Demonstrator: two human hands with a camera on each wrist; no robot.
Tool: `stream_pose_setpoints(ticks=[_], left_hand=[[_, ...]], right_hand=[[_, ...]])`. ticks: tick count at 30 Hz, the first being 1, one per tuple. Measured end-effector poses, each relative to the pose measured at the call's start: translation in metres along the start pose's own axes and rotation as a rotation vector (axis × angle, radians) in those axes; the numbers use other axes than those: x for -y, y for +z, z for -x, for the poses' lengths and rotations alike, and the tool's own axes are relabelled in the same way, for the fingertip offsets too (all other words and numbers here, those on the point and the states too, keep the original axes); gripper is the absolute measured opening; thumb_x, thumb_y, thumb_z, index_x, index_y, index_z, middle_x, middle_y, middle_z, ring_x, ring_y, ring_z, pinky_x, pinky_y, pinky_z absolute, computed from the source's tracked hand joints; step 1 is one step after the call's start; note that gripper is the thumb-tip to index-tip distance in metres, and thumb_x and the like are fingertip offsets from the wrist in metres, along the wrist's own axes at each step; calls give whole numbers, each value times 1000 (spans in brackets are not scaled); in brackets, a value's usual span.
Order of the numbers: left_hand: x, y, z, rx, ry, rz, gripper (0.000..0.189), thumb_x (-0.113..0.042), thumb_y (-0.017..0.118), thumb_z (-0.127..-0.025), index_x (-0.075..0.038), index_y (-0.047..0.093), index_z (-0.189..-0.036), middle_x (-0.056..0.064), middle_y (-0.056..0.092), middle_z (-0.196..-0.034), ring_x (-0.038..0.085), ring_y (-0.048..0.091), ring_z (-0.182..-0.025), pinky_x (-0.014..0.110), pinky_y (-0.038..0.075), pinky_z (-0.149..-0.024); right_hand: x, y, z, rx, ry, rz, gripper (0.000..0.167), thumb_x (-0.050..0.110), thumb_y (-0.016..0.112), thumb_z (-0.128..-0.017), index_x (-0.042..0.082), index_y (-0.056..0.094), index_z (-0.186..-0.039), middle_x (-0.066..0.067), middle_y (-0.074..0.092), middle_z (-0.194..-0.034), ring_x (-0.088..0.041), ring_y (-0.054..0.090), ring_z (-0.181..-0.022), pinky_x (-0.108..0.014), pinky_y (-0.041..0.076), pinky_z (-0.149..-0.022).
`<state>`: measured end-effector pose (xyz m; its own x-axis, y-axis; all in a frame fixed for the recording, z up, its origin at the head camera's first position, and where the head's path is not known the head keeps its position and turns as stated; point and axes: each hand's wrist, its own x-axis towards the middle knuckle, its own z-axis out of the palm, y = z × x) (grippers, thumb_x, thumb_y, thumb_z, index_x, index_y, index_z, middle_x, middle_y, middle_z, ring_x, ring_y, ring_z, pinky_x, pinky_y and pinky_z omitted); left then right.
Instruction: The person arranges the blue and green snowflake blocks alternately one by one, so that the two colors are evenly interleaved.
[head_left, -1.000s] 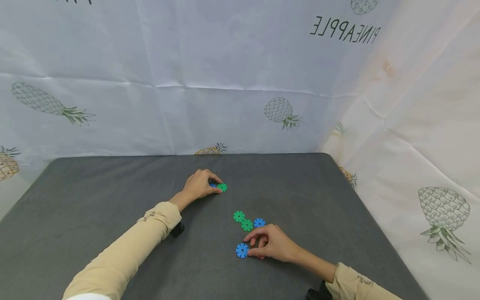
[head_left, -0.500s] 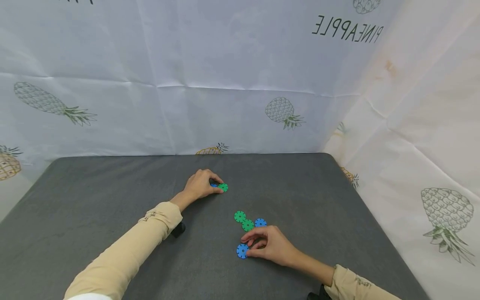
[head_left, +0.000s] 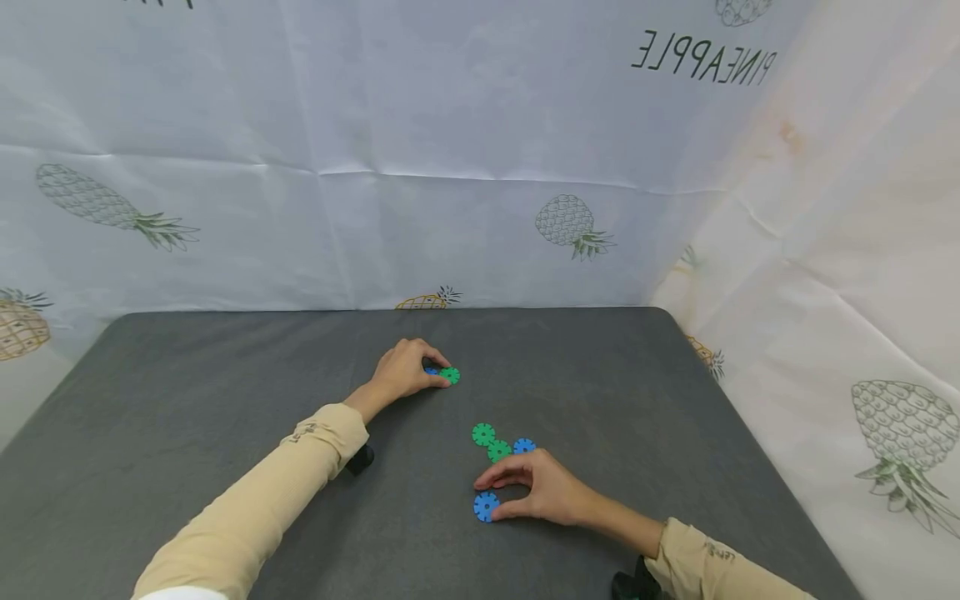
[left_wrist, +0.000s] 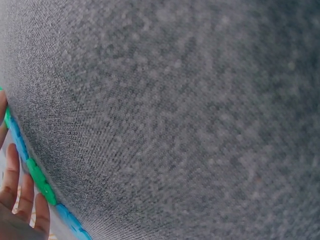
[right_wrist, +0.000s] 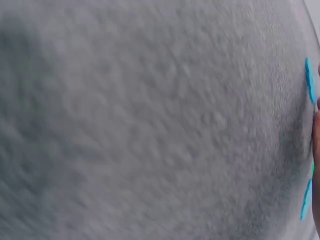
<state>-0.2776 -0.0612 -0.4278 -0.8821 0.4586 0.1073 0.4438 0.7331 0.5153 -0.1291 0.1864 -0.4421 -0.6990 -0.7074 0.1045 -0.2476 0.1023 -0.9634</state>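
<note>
Flat notched discs lie on the grey table. On the table's far side, my left hand [head_left: 405, 369] pinches a green disc [head_left: 450, 376] between thumb and finger. A blue disc [head_left: 431, 372] shows in the gap of that hand; the left wrist view shows green and blue discs [left_wrist: 41, 182] in a row beside the fingers. Nearer, my right hand [head_left: 551, 492] has its thumb against the rim of another blue disc [head_left: 486, 507]. Its forefinger arches over the disc's upper edge, seemingly just off it. In the right wrist view only a sliver of the fingers shows.
Between the hands lie two touching green discs [head_left: 483, 434], with a blue disc [head_left: 524, 447] beside them, partly behind the right hand. The dark grey table [head_left: 225, 367] ends at a hanging white cloth [head_left: 450, 242] printed with pineapples, at the back and right.
The right hand's fingers have spread wider from its thumb, the forefinger reaching further left over the blue disc. That disc has shifted slightly toward the near edge. The left hand keeps its hold.
</note>
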Motion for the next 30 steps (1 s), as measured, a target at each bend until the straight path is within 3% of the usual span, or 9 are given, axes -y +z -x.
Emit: stream_pose_setpoints(ticks=[6,16,30], left_hand=[[-2,0,-1,-1,-1,15,28,-30,81,-78,-18,77,-102,8,65,-111,25,61,-99,41,51,-78],[-1,1,-1,-2,-3,25,27,-30,81,-78,-18,77,-102,7,65,-111,25,61,-99,41,51,-78],[-1,0,0,1,-11,22,27,-31,81,-78,-19,77,-102,7,65,-112,26,59,-101,43,49,-83]], right_hand=[[-5,-9,-4,102,-45,-38,38,-1,74,-80,-12,61,-115,-25,65,-111,-32,64,-105,-41,51,-87],[-6,-15,-9,199,-1,-86,43,1,77,-78,-8,62,-117,-22,66,-113,-22,64,-107,-39,50,-90],[-2,-17,-15,272,24,-68,44,-3,76,-77,-11,60,-118,-24,64,-115,-26,63,-108,-38,51,-90]])
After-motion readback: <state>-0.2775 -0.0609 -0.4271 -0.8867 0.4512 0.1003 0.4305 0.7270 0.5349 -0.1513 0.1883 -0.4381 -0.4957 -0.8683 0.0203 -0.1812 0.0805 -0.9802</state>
